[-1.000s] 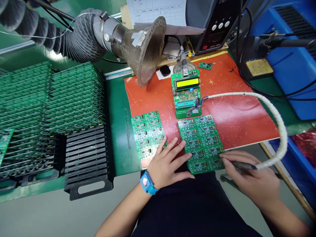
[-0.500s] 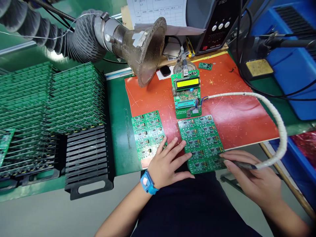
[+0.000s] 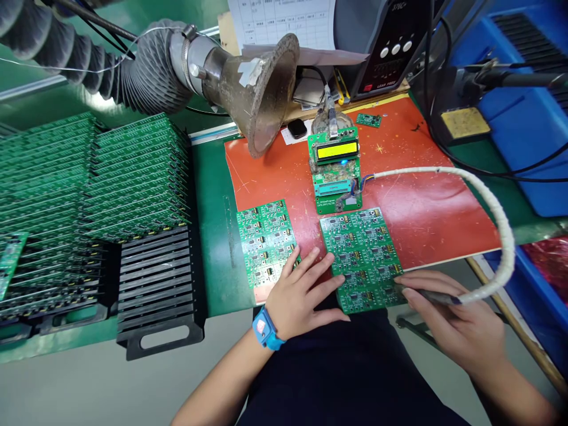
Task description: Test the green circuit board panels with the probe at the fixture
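Note:
My left hand [image 3: 302, 296] lies spread between two green circuit panels, its fingertips at the left edge of the right panel [image 3: 361, 254] and beside the left panel [image 3: 266, 236]. My right hand [image 3: 461, 319] grips a dark pen-like probe [image 3: 432, 297] whose tip end is at the right panel's lower right part; the exact contact is hidden by the fingers. From the probe a white wrapped cable [image 3: 501, 219] loops up to a green programmer board [image 3: 337, 168] with a lit yellow display, above the panels.
Racks of upright green boards [image 3: 128, 177] and a black slotted rack [image 3: 155, 278] stand at left. A fume hose's funnel [image 3: 270, 94] hangs over the orange mat [image 3: 426, 219]. Behind are a black station [image 3: 386, 53] and a small board [image 3: 368, 120]. Blue bins [image 3: 515, 136] are at right.

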`<state>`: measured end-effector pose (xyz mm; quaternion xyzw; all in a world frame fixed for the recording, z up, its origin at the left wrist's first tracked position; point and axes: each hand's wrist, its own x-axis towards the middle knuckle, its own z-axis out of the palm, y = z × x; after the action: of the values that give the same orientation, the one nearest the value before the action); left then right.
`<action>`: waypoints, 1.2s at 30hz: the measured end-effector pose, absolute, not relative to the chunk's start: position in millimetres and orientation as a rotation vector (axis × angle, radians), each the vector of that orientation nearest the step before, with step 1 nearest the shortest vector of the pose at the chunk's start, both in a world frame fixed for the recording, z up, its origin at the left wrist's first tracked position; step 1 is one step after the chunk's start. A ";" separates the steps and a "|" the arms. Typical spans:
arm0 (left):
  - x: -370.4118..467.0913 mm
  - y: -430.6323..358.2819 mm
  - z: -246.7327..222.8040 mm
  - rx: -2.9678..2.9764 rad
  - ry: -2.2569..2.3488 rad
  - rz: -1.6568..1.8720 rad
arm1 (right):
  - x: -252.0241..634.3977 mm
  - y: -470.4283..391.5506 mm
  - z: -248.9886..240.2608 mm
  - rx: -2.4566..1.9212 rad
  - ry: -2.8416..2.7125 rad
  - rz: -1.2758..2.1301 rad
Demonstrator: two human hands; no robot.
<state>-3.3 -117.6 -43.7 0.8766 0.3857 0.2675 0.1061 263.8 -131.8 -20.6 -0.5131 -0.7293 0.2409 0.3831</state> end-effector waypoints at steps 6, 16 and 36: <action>-3.7 -117.6 -43.4 2.582 1.134 0.788 | 262.1 -131.8 -18.3 -1.302 -1.865 0.607; -3.1 -117.5 -43.8 2.592 1.136 0.786 | 262.6 -131.5 -20.6 -1.317 -1.880 0.604; -3.8 -118.3 -45.4 2.594 1.144 0.758 | 264.3 -132.3 -21.6 -1.312 -1.871 0.636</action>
<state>-3.8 -118.3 -45.4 0.8792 0.3877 0.2569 0.1032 264.3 -132.3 -21.6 -0.5126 -0.7312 0.2486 0.3752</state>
